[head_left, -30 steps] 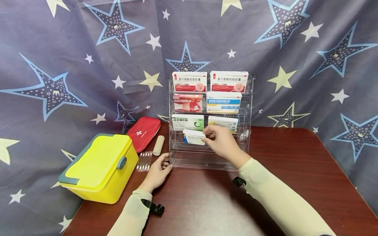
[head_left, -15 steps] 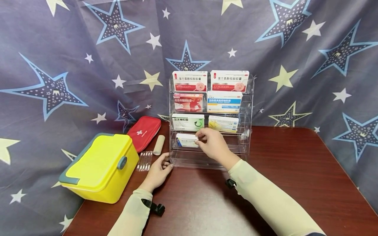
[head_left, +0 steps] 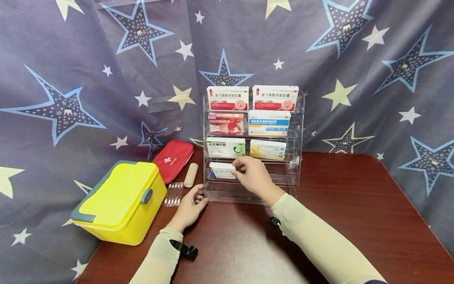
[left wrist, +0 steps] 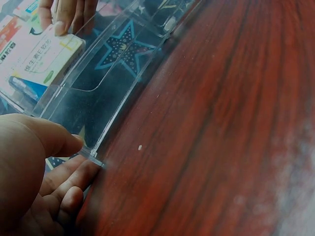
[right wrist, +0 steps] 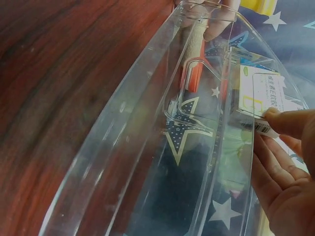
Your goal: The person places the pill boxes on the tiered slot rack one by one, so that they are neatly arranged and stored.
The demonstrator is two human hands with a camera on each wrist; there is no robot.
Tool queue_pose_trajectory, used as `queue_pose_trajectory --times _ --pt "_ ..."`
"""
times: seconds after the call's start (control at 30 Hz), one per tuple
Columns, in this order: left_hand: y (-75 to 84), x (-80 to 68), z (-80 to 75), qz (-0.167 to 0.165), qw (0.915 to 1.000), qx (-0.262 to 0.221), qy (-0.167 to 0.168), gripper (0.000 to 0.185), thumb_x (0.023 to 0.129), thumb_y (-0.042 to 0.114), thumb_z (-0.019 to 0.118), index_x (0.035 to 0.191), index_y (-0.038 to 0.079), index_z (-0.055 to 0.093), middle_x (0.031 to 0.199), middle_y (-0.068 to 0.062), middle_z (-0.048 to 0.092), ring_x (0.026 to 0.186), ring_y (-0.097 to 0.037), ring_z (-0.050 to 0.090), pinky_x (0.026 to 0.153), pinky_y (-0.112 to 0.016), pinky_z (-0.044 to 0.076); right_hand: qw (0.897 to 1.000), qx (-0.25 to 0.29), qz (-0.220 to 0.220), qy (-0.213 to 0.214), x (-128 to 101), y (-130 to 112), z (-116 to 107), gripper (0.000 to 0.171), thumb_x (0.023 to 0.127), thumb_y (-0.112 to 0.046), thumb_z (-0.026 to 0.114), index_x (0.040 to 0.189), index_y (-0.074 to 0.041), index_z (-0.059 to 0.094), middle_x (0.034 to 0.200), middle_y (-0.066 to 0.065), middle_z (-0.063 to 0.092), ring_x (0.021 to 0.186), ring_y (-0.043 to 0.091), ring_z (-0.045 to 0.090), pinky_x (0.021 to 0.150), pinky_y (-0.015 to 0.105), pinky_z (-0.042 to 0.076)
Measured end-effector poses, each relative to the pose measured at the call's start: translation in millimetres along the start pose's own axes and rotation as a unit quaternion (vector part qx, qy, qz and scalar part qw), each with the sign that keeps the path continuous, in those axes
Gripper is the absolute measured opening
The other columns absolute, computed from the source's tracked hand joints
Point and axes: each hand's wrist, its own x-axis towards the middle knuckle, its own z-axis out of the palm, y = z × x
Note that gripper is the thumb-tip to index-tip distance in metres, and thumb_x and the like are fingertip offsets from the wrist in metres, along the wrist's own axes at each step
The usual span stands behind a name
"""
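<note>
Here my right hand (head_left: pixel 252 174) pinches the right end of a small white medicine box (head_left: pixel 222 170), thumb and fingertips closed on its edge. The box sits in the left half of the lowest tier of the clear acrylic rack (head_left: pixel 297 130), standing on its long edge with its printed face toward me. In the right wrist view my fingers (right wrist: pixel 285 122) press the box's end through the clear front wall of that tier.

My left hand (head_left: pixel 189 207) rests on the dark red table (head_left: pixel 354 221) at the rack's front left corner. The thumb lies on top of the corner and the fingers curl beneath it, so I hold the corner of the base; the left wrist view shows the thumb (left wrist: pixel 51 140) just touching the acrylic edge.

Above the box, the rack's upper tiers hold six more medicine boxes, two on each tier. To the left of the rack lie a rolled beige bandage (head_left: pixel 190 174) and a strip of swabs in clear wrap (head_left: pixel 173 194), side by side. Behind them a red first-aid pouch (head_left: pixel 172 158) leans at the star-printed backdrop (head_left: pixel 88 79), and a yellow lidded case (head_left: pixel 120 201) stands at the table's left corner.
</note>
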Motion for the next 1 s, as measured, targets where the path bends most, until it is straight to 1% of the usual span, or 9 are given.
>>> queue_pose_trajectory --times 0.3,0.5,0.67,0.8,1.0 --pt "-1.2 1.0 0.3 0.004 1.0 -0.003 0.002 0.047 0.095 0.0 0.072 0.14 0.005 0.06 0.109 -0.011 0.068 0.096 -0.021 0.066 0.084 -0.029 0.053 1.0 0.001 0.002 0.003 -2 3 5 0.016 0.089 -0.014 0.085 0.1 -0.019 0.074 0.096 -0.007 0.076 0.079 0.006 0.072 0.076 0.028 0.059" --pt "-2.1 0.5 -0.5 0.0 1.0 -0.002 0.001 0.047 0.095 0.001 0.072 0.141 0.006 0.06 0.109 -0.011 0.069 0.096 -0.021 0.066 0.085 -0.03 0.053 1.0 0.009 -0.003 0.005 -3 3 8 0.015 0.089 -0.012 0.085 0.1 -0.018 0.075 0.097 -0.006 0.075 0.079 0.006 0.073 0.075 0.026 0.059" --pt "-1.8 0.6 -1.0 -0.001 1.0 -0.002 0.002 0.047 0.096 0.002 0.072 0.141 0.007 0.06 0.11 -0.011 0.068 0.097 -0.02 0.065 0.085 -0.03 0.052 1.0 0.016 -0.013 0.015 -4 4 11 0.014 0.09 -0.015 0.084 0.1 -0.016 0.075 0.097 -0.005 0.074 0.079 0.007 0.072 0.075 0.027 0.059" --pt "-0.9 0.5 -0.7 -0.003 1.0 -0.001 0.0 0.047 0.096 0.002 0.072 0.141 0.007 0.06 0.111 -0.011 0.068 0.097 -0.02 0.065 0.084 -0.029 0.052 1.0 0.01 -0.014 0.024 -5 5 12 0.013 0.09 -0.016 0.085 0.1 -0.017 0.076 0.097 -0.006 0.074 0.08 0.007 0.072 0.075 0.027 0.059" --pt "0.6 -0.1 -0.2 -0.006 1.0 0.002 0.001 0.046 0.096 0.002 0.072 0.14 0.006 0.06 0.111 -0.01 0.067 0.097 -0.02 0.064 0.084 -0.028 0.052 0.999 0.009 -0.028 0.036 -7 5 13 0.016 0.088 -0.014 0.086 0.1 -0.017 0.076 0.097 -0.006 0.072 0.079 0.007 0.072 0.074 0.026 0.059"
